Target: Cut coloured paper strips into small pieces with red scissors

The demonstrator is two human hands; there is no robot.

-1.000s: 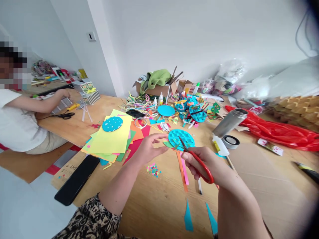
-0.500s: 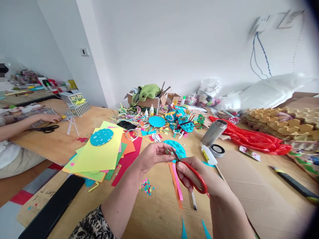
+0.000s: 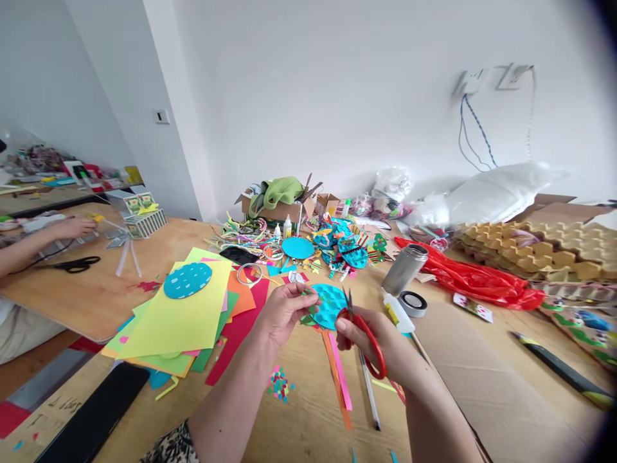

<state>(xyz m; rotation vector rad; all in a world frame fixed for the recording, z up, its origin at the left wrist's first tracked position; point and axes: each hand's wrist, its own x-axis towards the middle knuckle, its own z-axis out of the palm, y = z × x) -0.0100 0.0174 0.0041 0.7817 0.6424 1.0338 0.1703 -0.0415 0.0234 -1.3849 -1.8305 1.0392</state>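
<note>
My left hand is pinched at the near left edge of a blue paper disc, with a small green piece at its fingertips. Red-handled scissors are in my right hand, their blades a little apart and pointing up beside the disc's right edge. Below the disc lie an orange strip and a pink strip. Small coloured dots are heaped on the table, left of the strips. A pen rests to their right.
Stacked coloured paper with a dotted blue oval lies left. A metal bottle, glue bottle, tape roll and cardboard are right. Craft pieces and a box stand behind. Another person's hand is far left.
The scissors and my right hand have drawn away from my left fingertips, leaving a gap. The camera view has shifted, and more of the blue disc shows.
</note>
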